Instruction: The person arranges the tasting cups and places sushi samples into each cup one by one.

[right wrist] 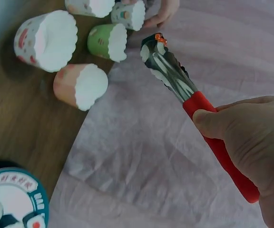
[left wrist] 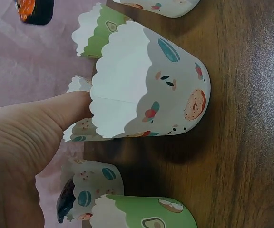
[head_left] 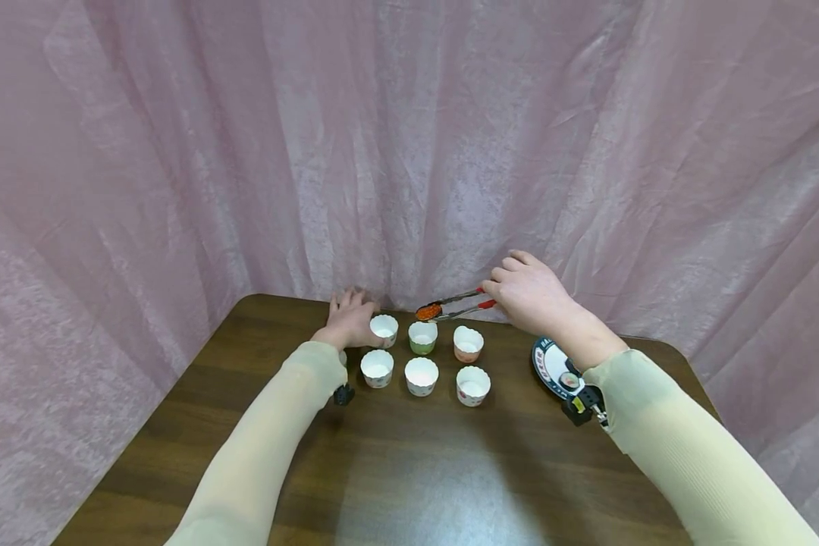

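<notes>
My left hand (head_left: 351, 322) is at the far-left white paper cup (head_left: 384, 330), thumb in front and other fingers behind. In the left wrist view the thumb (left wrist: 73, 108) reaches behind a nearer patterned cup (left wrist: 175, 85). My right hand (head_left: 528, 292) grips red-handled tongs (right wrist: 218, 147) above the back row. Between the tips of the tongs is a sushi piece topped with orange roe (head_left: 428, 312), over the far side of the green cup (head_left: 423, 338). Farther right stands an orange cup (head_left: 468, 343).
Three white cups, among them a middle one (head_left: 421, 377), form the front row. A round plate (head_left: 551, 368) with sushi pieces lies under the right forearm. Low in the left wrist view, another green cup (left wrist: 165, 211) sits beside a patterned cup (left wrist: 101, 180). A pink curtain (head_left: 409, 152) hangs behind the wooden table (head_left: 409, 462).
</notes>
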The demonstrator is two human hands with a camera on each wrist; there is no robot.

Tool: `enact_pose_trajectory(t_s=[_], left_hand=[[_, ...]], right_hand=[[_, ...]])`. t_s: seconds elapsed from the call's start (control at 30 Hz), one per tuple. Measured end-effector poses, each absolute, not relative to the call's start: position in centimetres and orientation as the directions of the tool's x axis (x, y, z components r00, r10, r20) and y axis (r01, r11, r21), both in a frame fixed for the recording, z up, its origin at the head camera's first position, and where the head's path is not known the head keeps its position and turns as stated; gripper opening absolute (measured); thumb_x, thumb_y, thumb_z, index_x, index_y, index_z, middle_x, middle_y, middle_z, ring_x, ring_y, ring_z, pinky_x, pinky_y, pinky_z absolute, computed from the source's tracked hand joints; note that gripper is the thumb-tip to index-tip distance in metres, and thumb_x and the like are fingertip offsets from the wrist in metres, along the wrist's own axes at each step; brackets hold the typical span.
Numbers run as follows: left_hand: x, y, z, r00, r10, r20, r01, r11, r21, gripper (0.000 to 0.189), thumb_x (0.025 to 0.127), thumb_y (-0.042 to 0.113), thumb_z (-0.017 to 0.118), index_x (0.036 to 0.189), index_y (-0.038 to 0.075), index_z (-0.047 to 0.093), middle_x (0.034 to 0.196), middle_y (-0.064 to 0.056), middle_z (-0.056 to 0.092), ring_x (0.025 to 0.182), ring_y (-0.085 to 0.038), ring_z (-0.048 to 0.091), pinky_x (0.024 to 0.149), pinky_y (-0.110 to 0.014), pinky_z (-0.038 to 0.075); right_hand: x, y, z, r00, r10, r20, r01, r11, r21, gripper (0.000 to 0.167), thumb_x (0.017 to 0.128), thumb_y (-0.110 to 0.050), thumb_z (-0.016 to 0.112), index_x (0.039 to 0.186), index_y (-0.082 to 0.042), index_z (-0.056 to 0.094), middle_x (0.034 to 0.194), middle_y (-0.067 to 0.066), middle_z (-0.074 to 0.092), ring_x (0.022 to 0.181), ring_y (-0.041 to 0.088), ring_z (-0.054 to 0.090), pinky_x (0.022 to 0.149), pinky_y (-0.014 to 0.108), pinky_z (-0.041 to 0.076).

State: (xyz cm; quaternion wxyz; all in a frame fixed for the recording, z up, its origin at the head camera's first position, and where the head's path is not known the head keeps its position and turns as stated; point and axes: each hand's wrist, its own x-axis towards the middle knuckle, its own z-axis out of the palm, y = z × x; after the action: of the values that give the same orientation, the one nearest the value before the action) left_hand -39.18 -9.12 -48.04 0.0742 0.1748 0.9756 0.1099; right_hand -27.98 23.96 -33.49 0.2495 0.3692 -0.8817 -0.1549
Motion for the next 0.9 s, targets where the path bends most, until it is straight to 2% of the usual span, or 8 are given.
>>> enact_pose_trajectory(t_s=[0.17, 0.37, 0.5, 0.7, 0.9], left_hand=[[-39.1, -9.1, -47.9, -0.929, 0.354, -0.108, 0.319, 0.914, 0.25, 0.074, 0.08, 0.055, 0.081, 0.139, 0.017, 0.061, 0.167, -0.016, 0.02, 0.154, -0.042, -0.004, 0.117, -0.066, -0.008], [-39.0, -8.9, -47.8, -0.928, 0.356, -0.106, 0.319, 0.91, 0.265, 0.064, 0.079, 0.053, 0.083, 0.129, 0.017, 0.065, 0.167, -0.017, 0.021, 0.154, -0.043, -0.005, 0.117, -0.066, -0.01], [-39.1, -8.8, -48.0, -0.925, 0.366, -0.105, 0.328, 0.906, 0.266, 0.064, 0.079, 0.053, 0.082, 0.13, 0.017, 0.065, 0.167, -0.018, 0.022, 0.154, -0.043, -0.006, 0.117, -0.066, -0.011], [-39.2, -8.8, -48.3, -0.927, 0.363, -0.098, 0.333, 0.913, 0.235, 0.066, 0.079, 0.056, 0.08, 0.131, 0.018, 0.064, 0.165, -0.017, 0.024, 0.154, -0.043, -0.002, 0.118, -0.067, -0.006], [-39.2, -9.1, -48.1, -0.928, 0.36, -0.094, 0.33, 0.913, 0.238, 0.065, 0.078, 0.054, 0.082, 0.129, 0.018, 0.064, 0.165, -0.018, 0.024, 0.154, -0.044, -0.001, 0.117, -0.068, -0.006]], right_hand=[[-28.8, 22.2, -33.9, -0.596, -0.737, 0.317, -0.569, 0.667, 0.481, 0.009, 0.085, -0.004, 0.075, 0.092, -0.01, 0.073, 0.087, 0.004, 0.069, 0.094, 0.031, 0.061, 0.108, 0.05, 0.04], [-29.5, 20.1, -34.1, -0.596, -0.75, 0.288, -0.565, 0.646, 0.513, 0.017, 0.08, -0.005, 0.081, 0.094, -0.012, 0.075, 0.089, 0.001, 0.07, 0.094, 0.028, 0.062, 0.109, 0.048, 0.039], [-29.9, 18.7, -34.1, -0.588, -0.759, 0.28, -0.554, 0.63, 0.544, 0.015, 0.081, -0.005, 0.081, 0.093, -0.013, 0.076, 0.089, 0.001, 0.071, 0.094, 0.026, 0.062, 0.107, 0.046, 0.041], [-30.4, 16.3, -34.3, -0.586, -0.77, 0.252, -0.549, 0.606, 0.575, 0.01, 0.091, -0.011, 0.075, 0.097, -0.017, 0.079, 0.095, -0.002, 0.073, 0.095, 0.023, 0.062, 0.105, 0.042, 0.042], [-31.0, 14.5, -34.8, -0.593, -0.771, 0.232, -0.549, 0.598, 0.584, 0.008, 0.089, -0.015, 0.08, 0.095, -0.021, 0.08, 0.092, -0.004, 0.071, 0.094, 0.022, 0.061, 0.108, 0.043, 0.039]])
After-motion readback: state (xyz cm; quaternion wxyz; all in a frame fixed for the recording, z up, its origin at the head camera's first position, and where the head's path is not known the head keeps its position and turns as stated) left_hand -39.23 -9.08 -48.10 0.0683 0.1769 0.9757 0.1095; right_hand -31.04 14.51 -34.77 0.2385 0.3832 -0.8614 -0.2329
